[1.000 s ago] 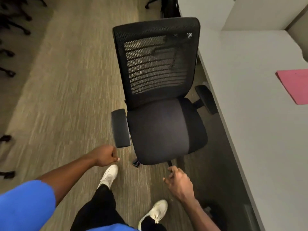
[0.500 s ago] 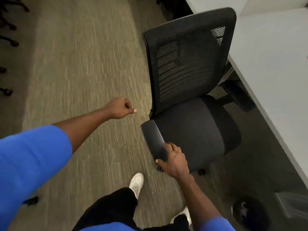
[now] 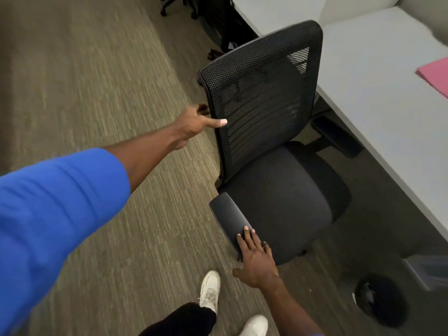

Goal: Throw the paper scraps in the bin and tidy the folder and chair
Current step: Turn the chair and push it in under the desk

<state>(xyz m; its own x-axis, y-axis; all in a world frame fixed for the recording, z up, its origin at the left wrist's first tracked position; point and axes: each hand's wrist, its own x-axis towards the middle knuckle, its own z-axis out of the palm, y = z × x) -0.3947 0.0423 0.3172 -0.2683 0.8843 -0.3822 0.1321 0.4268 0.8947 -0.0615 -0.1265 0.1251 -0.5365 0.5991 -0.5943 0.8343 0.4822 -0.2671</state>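
A black office chair [image 3: 278,197] with a mesh back stands on the carpet beside the white desk [image 3: 378,98], its seat turned toward me and the desk. My left hand [image 3: 194,124] grips the left edge of the backrest, thumb in front and fingers behind. Over the near end of the left armrest lies my right hand [image 3: 257,260], fingers on top and thumb spread to the side. A pink folder [image 3: 436,76] lies on the desk at the right edge of view. A dark round bin [image 3: 380,299] sits on the floor under the desk at lower right.
A grey box [image 3: 426,270] stands under the desk beside the bin. Wheeled bases of other chairs [image 3: 184,6] show at the top. Open carpet stretches to the left. My white shoes are just below the chair.
My left hand has reached forward and taken the backrest's edge. The right hand stays on the armrest with its fingers now stretched out. The chair has turned slightly, and the folder has come back into view.
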